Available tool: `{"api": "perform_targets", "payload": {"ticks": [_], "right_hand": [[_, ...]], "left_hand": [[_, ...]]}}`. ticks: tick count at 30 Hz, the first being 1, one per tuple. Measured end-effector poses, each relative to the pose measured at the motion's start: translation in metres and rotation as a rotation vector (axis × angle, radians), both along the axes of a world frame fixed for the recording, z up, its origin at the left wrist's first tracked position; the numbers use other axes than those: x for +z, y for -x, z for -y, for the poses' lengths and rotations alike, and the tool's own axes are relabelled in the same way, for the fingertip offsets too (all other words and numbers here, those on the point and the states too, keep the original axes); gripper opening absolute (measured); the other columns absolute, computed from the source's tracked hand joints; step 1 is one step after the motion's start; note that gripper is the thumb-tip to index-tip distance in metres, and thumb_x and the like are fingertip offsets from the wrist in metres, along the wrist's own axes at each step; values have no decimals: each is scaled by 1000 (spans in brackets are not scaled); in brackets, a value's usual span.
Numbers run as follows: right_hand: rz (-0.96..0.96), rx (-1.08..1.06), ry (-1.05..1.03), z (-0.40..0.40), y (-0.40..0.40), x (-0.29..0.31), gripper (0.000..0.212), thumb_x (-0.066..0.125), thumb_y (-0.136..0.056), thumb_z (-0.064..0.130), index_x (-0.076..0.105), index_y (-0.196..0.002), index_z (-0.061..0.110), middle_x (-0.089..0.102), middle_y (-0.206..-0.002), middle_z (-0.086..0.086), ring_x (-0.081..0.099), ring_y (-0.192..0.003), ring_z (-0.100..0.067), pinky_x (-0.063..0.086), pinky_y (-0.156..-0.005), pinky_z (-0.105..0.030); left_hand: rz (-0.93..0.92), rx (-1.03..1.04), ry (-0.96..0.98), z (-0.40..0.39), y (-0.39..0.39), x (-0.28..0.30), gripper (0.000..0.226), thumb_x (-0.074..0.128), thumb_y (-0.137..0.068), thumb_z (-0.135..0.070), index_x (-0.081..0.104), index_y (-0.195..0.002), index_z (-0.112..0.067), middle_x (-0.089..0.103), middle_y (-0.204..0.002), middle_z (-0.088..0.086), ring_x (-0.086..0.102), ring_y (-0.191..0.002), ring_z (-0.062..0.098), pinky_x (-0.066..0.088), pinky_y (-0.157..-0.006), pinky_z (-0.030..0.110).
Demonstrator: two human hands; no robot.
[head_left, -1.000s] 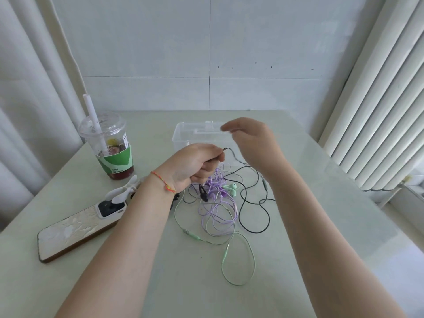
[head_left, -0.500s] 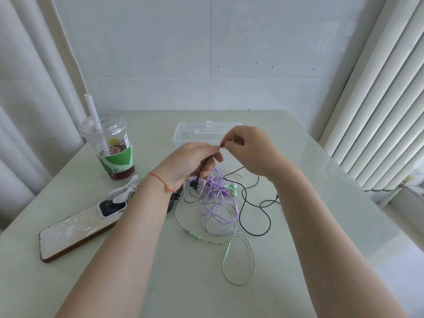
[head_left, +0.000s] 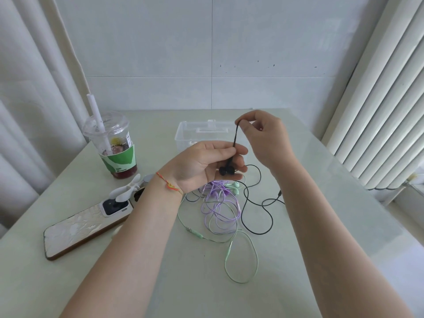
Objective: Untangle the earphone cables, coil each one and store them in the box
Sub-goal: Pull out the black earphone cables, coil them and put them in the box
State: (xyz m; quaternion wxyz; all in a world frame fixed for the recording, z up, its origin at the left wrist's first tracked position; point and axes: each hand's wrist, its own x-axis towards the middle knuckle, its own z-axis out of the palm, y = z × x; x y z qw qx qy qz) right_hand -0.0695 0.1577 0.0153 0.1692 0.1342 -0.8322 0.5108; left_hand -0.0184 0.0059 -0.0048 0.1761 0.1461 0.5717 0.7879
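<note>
the left hand [head_left: 206,162] is raised palm-up above the table [head_left: 321,214], thumb and fingers pinching the black earphone cable [head_left: 254,203] just above its two black earbuds [head_left: 226,171], which dangle against the palm. the right hand [head_left: 263,136], a little higher and just beyond the left, pinches the same doubled cable at its top, so a short black stretch runs taut between the two hands. the rest of the black cable trails down below the right wrist and loops across the table. right under the left hand lies the tangle: the purple earphone cable [head_left: 220,210] coiled loosely, the green earphone cable [head_left: 243,260] looping out toward the person. the clear box [head_left: 190,134] sits open just behind both hands. off beyond the left wrist are a phone [head_left: 80,230], a small white fan [head_left: 125,191] and an iced drink cup [head_left: 114,145].
</note>
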Motion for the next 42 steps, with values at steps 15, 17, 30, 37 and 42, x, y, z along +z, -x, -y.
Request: {"api": "perform_targets", "payload": {"ticks": [15, 17, 30, 37, 42], "right_hand": [[90, 354, -453, 18, -17, -8, 43, 52, -96, 24, 37, -57, 17, 27, -53, 3, 26, -45, -11, 22, -46, -22], [119, 370, -485, 18, -18, -8, 39, 54, -96, 28, 48, -61, 12, 29, -53, 3, 25, -45, -11, 22, -46, -22], [164, 437, -617, 28, -29, -9, 37, 56, -96, 27, 56, -62, 14, 33, -50, 5, 30, -46, -11, 24, -46, -21], [71, 370, -468, 21, -27, 2, 17, 58, -94, 23, 71, -91, 14, 38, -53, 9, 40, -45, -1, 32, -48, -13], [53, 268, -457, 9, -18, 4, 18, 57, -93, 27, 71, -89, 16, 41, -55, 8, 36, -47, -7, 26, -45, -18]], "left_hand": [[-20, 413, -316, 12, 13, 6, 22, 46, -101, -15, 63, -115, -19, 69, -116, 1, 66, -110, 20, 57, -59, 21], [-20, 485, -295, 13, 16, 1, 22, 47, -101, -17, 64, -114, -20, 69, -115, 2, 67, -109, 20, 56, -61, 21], [-110, 644, -182, 10, 24, -11, 19, 53, -99, -15, 67, -110, -19, 72, -110, 7, 69, -103, 22, 42, -72, 25], [-170, 703, 136, 9, 28, -21, 21, 55, -94, -3, 71, -105, -11, 73, -96, 3, 67, -86, 12, 50, -79, 22], [-84, 610, 103, 9, 30, -25, 18, 55, -94, -2, 70, -103, -5, 71, -78, 5, 60, -70, 16, 47, -75, 27]]}}
